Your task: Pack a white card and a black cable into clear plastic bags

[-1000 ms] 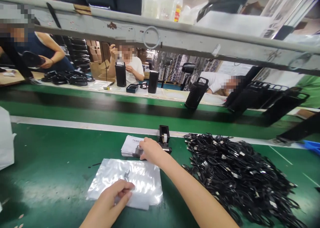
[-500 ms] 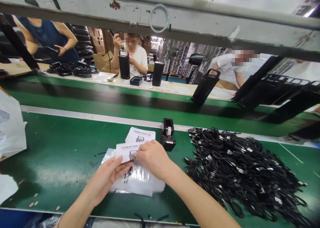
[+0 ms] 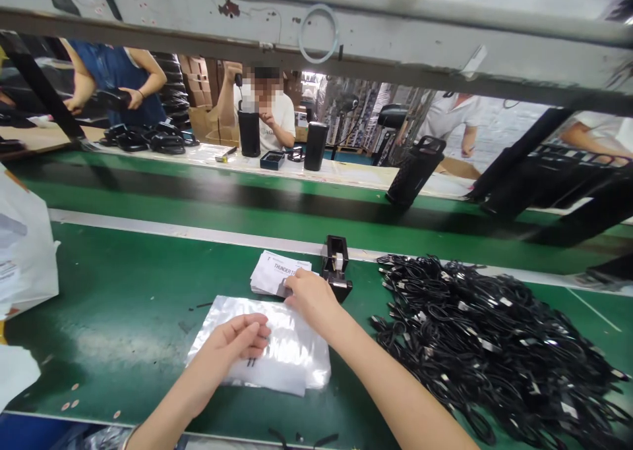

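The right hand [image 3: 311,298] rests on the booklets [image 3: 273,273].

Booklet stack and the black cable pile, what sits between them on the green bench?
A black tape dispenser stands between the booklet stack and the cable pile, seen in the head view.

- You're on a factory packing line: a long green conveyor belt [image 3: 198,196] runs across the whole view.
- Your side of the belt: a heap of bundled black cables [image 3: 494,344], a tape dispenser [image 3: 336,272], stacked leaflets [image 3: 274,275] and clear bags [image 3: 291,351].
- Far side of the belt: co-workers [image 3: 270,117] at a bench with identical black cylindrical units [image 3: 315,145].
- Further beyond the belt: stacked cartons [image 3: 198,97].
- Above the belt: a grey steel rail [image 3: 395,48].
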### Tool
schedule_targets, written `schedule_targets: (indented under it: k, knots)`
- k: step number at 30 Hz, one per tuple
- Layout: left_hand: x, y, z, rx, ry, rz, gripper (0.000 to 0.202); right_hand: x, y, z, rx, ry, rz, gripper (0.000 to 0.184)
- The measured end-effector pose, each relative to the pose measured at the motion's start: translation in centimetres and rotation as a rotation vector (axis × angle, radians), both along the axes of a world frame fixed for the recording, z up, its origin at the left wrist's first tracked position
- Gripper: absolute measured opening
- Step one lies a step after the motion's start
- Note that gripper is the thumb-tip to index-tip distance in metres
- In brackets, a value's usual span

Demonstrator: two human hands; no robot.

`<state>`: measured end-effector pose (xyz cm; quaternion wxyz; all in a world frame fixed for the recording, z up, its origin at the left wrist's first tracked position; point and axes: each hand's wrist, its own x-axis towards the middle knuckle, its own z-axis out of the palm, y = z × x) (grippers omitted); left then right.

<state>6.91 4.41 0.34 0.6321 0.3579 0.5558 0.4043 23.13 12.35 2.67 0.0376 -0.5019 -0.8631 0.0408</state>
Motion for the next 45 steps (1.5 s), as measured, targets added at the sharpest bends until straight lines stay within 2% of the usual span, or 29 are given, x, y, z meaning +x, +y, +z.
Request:
schedule_targets:
  k: [3, 6, 7, 10, 12, 14, 16, 17, 19, 21, 22, 25, 27, 29, 30, 34, 35, 37, 41, 43, 45]
  knots:
    - [0.2, -0.5, -0.4, 0.024, 0.062, -0.092, 0.032, 0.2, 1.0, 0.3, -0.067, 0.001, 0.015, 0.016]
    - [0.1, -0.6, -0.9, 0.027, 0.061, -0.117, 0.033, 0.5, 2.1, 1.0, -0.118, 0.010, 0.060, 0.009]
    - [0.1, -0.6, -1.0, 0.026, 0.059, -0.122, 0.035, 0.5, 2.3, 1.2, -0.118, 0.016, 0.070, 0.007]
    - [-0.2, -0.4, -1.1, 0.014, 0.011, -0.085, 0.041, 0.4, 2.4, 1.5, -0.037, 0.046, 0.062, 0.021]
    - [-0.3, -0.2, -0.9, -0.039, -0.118, -0.003, 0.051, 0.2, 1.6, 1.3, 0.034, 0.070, 0.076, 0.026]
    - [-0.5, 0.1, -0.7, -0.106, -0.281, 0.073, 0.057, 0.2, 0.1, 0.8, 0.117, 0.125, 0.205, 0.026]
    - [-0.7, 0.4, -0.4, -0.121, -0.363, 0.106, 0.046, 0.4, -1.8, 0.1, 0.222, 0.246, 0.362, 0.024]
    - [-0.8, 0.5, -0.3, -0.106, -0.365, 0.112, 0.037, 0.7, -2.8, -0.2, 0.273, 0.335, 0.384, 0.022]
    - [-1.0, 0.7, -0.1, -0.061, -0.334, 0.116, 0.026, 1.4, -4.5, -0.5, 0.302, 0.510, 0.267, 0.019]
    - [-1.4, 0.8, 0.2, -0.016, -0.292, 0.142, 0.024, 2.0, -5.4, -0.6, 0.184, 0.577, 0.112, 0.017]
    - [-1.7, 0.8, 0.4, 0.011, -0.266, 0.175, 0.025, 2.2, -5.5, -0.6, 0.084, 0.554, 0.089, 0.017]
    - [-3.0, 1.0, 0.9, 0.082, -0.179, 0.325, 0.031, 2.2, -4.9, -0.6, -0.192, 0.441, 0.144, 0.018]
    - [-3.7, 0.9, 1.2, 0.094, -0.138, 0.370, 0.035, 2.0, -4.1, -0.7, -0.237, 0.440, 0.132, 0.020]
    - [-3.9, 0.5, 1.4, 0.077, -0.100, 0.327, 0.037, 1.8, -3.6, -0.7, -0.267, 0.534, 0.077, 0.025]
    - [-3.8, 0.3, 1.4, 0.065, -0.077, 0.279, 0.037, 1.9, -3.5, -0.7, -0.334, 0.629, 0.073, 0.027]
    - [-1.6, -1.0, 0.8, 0.012, 0.010, -0.010, 0.036, 3.3, -4.8, -0.7, -0.777, 1.148, 0.126, 0.038]
    - [-0.8, -1.2, 0.5, 0.021, 0.033, -0.095, 0.035, 4.1, -5.5, -0.8, -0.800, 1.217, 0.075, 0.037]
    - [0.9, -1.4, 0.0, 0.085, 0.134, -0.196, 0.033, 6.3, -6.9, -1.3, -0.749, 1.268, -0.148, 0.034]
    - [3.8, -1.2, -1.1, 0.303, 0.546, -0.222, 0.022, 11.1, -10.1, -2.3, -0.705, 1.148, -0.649, 0.041]
    - [4.9, -1.0, -1.6, 0.402, 0.772, -0.246, 0.014, 12.7, -11.3, -2.5, -0.679, 1.087, -0.773, 0.043]
    - [5.6, -0.8, -2.1, 0.455, 0.940, -0.241, 0.010, 13.2, -12.2, -2.6, -0.659, 1.063, -0.798, 0.043]
